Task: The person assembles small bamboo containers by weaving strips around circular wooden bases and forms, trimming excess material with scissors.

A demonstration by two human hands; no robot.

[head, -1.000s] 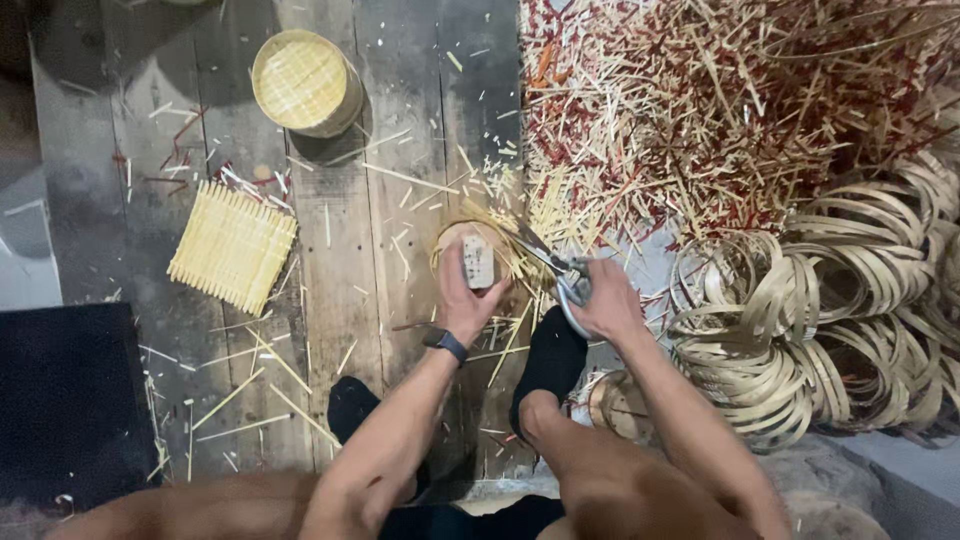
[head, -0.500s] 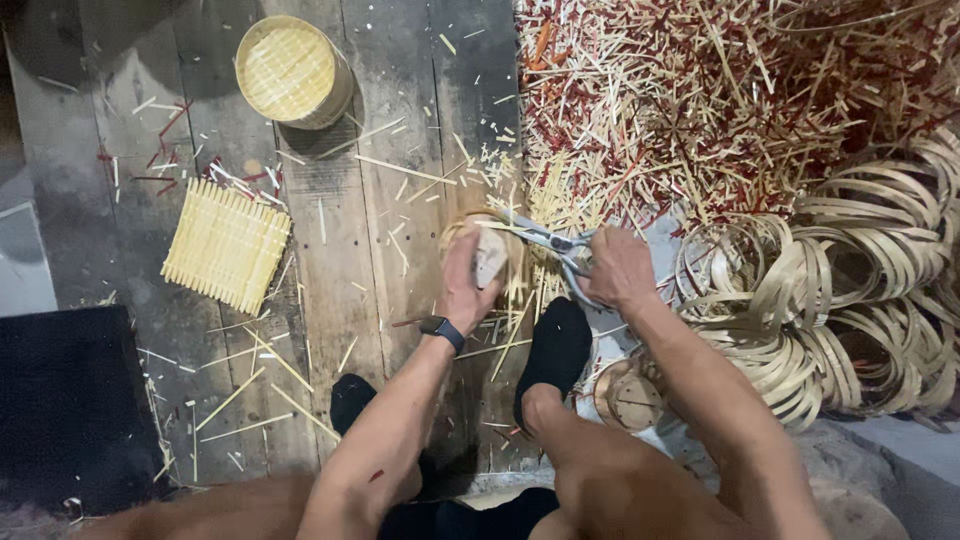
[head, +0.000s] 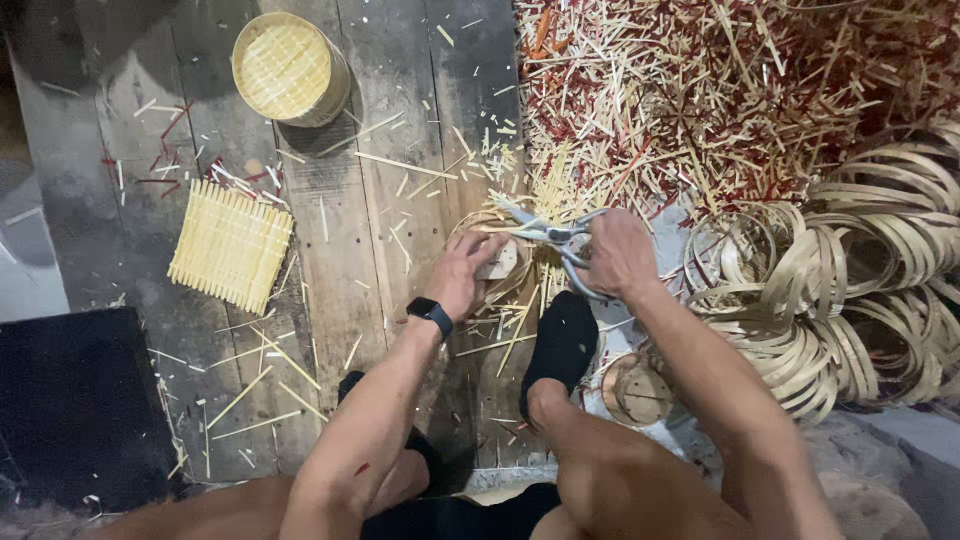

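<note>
My right hand (head: 620,255) is wrapped tight around the handles of a pair of metal scissors (head: 548,235), blades pointing left and parted over the work. My left hand (head: 462,275) presses down on a small round woven bamboo piece (head: 497,262) on the plank floor (head: 370,240), fingers curled over its rim — whether they truly clamp it or only pin it, I cannot tell. The scissor tips sit just above that piece, at its upper edge, with loose strips sticking out around it. A black watch (head: 430,312) rides my left wrist. My foot in a black sock (head: 562,340) rests just below the scissors. Further out: a flat square bamboo mat (head: 230,245) to the left, a finished round basket (head: 288,68) at the top left, a heap of red and pale offcuts (head: 720,90) at the top right — and coiled bamboo hoops (head: 860,270) stacked along the right.
</note>
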